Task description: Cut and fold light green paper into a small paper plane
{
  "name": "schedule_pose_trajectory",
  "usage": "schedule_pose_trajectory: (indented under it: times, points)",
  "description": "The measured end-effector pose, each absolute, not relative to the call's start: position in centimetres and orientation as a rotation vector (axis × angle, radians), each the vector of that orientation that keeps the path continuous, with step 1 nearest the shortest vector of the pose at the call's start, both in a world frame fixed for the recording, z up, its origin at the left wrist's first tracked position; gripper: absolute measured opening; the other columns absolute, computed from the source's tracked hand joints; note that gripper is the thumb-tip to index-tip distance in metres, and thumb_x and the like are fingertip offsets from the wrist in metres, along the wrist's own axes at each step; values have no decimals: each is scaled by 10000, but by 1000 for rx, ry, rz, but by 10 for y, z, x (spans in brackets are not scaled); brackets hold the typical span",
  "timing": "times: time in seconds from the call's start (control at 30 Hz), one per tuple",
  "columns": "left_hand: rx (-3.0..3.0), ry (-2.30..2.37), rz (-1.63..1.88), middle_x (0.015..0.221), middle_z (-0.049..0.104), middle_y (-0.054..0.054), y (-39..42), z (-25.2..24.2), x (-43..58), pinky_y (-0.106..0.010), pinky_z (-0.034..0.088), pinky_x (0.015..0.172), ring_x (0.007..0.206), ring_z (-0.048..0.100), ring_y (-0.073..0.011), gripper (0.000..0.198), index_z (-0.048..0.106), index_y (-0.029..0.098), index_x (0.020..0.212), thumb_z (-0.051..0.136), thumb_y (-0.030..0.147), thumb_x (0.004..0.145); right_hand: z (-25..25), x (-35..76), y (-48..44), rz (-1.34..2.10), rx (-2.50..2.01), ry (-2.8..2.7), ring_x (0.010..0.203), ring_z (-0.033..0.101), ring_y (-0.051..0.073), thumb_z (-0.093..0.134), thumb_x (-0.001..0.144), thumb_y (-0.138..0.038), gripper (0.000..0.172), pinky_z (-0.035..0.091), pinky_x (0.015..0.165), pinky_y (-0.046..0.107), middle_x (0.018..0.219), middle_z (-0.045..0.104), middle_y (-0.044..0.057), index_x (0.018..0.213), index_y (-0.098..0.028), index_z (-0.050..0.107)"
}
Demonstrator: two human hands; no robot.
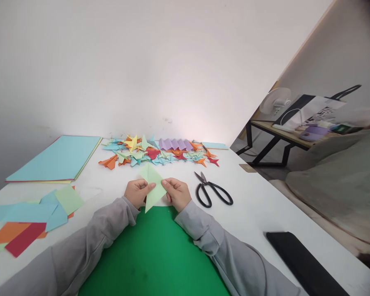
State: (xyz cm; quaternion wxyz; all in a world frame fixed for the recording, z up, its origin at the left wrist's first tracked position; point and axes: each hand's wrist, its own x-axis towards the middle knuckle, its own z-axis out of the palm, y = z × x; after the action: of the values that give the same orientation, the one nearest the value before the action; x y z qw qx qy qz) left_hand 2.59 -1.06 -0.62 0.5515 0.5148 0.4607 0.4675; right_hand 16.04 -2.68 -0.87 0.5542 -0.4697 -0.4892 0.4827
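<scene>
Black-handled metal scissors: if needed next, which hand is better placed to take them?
Right hand, probably: the scissors lie to its right, with the left hand farther away. Both hold folded pale-green paper.

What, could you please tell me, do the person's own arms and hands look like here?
Both arms wear long, loose grey sleeves that wrinkle along the forearms and end at the wrists, with no visible markings. The left hand and right hand are bare, without gloves.

Pale-green sheet (pixel 154 189): matt paper. Scissors (pixel 204 183): metal blades (pixel 199 177), smooth handles (pixel 197 193). Sleeves (pixel 203 226): matt cloth. Tabletop (pixel 249 205): smooth.
</scene>
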Motion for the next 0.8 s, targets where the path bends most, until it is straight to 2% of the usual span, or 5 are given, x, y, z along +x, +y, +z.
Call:
schedule_pose_trajectory:
  times: [0.17, 0.3, 0.47, 0.6, 0.8]
  points:
    - [1361, 997, 954, 251, 388, 95, -16, -3, 24, -160, 185, 185, 166, 337, -81, 282, 479, 165, 624, 562, 432, 665, -15, 164, -23, 1115, -1133, -1063, 246, 274, 46, 573, 668, -422, 282, 181, 284, 167, 262, 384, -93, 674, -140, 578]
    - [1383, 891, 859, 428, 541, 59, -21, -2, 24, -170, 339, 239, 242, 448, -86, 305, 491, 154, 790, 594, 402, 645, -15, 168, -20, 1050, -1154, -950, 236, 279, 46, 591, 642, -442, 300, 172, 272, 167, 261, 390, -92, 671, -145, 575]
    - [1394, 952, 823, 282, 423, 102, -21, 1, 24, -143, 228, 196, 171, 341, -74, 284, 464, 162, 787, 517, 429, 705, -11, 170, -18, 1108, -1123, -845, 205, 252, 38, 605, 625, -447, 314, 152, 248, 156, 255, 403, -96, 697, -144, 561]
    - [1245, 942, 997, 290, 426, 101, -14, -4, 25, -149, 222, 216, 189, 340, -65, 302, 461, 161, 708, 577, 436, 660, -9, 169, -22, 1201, -1074, -866, 193, 257, 42, 602, 629, -455, 314, 146, 235, 144, 250, 415, -94, 692, -156, 528]
    - [974, 780, 1007, 557, 633, -41, -4, -12, 25, -266, 489, 498, 519, 596, -155, 284, 568, 92, 672, 716, 296, 542, -5, 160, -35, 1186, -1197, -1231, 204, 285, 50, 534, 700, -449, 304, 186, 236, 160, 290, 427, -80, 669, -147, 558]
